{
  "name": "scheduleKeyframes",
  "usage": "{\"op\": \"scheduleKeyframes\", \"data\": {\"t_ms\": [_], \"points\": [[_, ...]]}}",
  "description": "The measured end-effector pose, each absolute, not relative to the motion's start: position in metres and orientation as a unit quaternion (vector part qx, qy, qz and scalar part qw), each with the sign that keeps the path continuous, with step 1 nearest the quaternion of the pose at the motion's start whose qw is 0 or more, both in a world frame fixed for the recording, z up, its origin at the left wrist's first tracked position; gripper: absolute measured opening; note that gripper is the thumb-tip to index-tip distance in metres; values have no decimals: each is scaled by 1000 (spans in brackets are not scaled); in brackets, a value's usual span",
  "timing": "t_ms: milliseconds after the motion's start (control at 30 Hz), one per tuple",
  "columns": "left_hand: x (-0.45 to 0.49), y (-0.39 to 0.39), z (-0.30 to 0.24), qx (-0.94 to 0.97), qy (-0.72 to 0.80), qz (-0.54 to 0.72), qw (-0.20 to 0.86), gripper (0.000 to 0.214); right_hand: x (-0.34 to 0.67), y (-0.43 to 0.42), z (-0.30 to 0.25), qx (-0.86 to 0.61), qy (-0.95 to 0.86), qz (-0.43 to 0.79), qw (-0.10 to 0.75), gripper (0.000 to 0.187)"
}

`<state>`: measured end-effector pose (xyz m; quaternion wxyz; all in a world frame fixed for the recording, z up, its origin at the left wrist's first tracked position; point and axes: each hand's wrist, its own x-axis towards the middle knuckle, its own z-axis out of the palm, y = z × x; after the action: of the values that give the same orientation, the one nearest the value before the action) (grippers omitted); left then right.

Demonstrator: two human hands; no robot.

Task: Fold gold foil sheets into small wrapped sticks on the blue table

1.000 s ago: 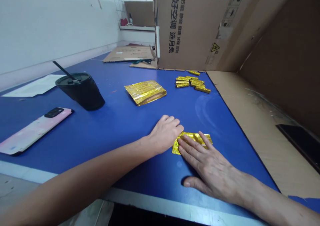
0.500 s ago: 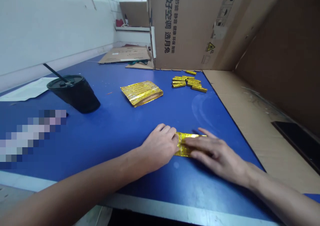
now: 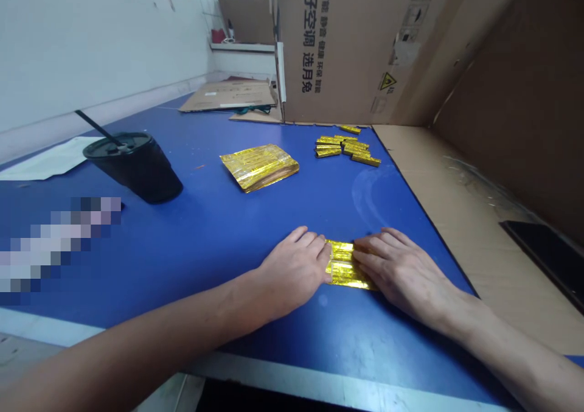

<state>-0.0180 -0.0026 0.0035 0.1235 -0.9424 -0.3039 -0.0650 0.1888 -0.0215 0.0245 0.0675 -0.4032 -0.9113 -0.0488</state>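
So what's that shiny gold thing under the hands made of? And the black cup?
The gold piece between the left hand and right hand looks like thin metallic foil or foil paper: it glints brightly and shows sharp creases. The black cup looks like matte plastic, since it is dull and smooth with hardly any shine, though that's a guess.

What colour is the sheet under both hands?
Gold: a shiny gold foil sheet, clearest in head view.

Even, soft indoor light, foil glare, wide-angle edge stretch, pixelated left patch.
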Motion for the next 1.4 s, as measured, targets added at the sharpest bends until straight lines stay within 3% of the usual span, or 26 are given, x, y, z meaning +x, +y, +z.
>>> {"op": "scheduleKeyframes", "data": {"t_ms": [433,700,1033,1267,1400], "points": [[-17,-6,6,-940,-317,-55,113,59,200,-21,27,-400,-914,-70,11,24],[-15,-7,7,-939,-325,-51,103,57,197,-18,24,-412,-900,-117,79,20],[-16,-8,6,-939,-323,-53,107,52,195,-23,32,-428,-902,-50,-14,21],[-17,-10,1,-936,-337,-32,95,46,194,-25,32,-418,-908,-16,16,25],[-19,-8,0,-940,-339,-32,23,68,190,-30,34,-397,-915,6,71,26]]}}
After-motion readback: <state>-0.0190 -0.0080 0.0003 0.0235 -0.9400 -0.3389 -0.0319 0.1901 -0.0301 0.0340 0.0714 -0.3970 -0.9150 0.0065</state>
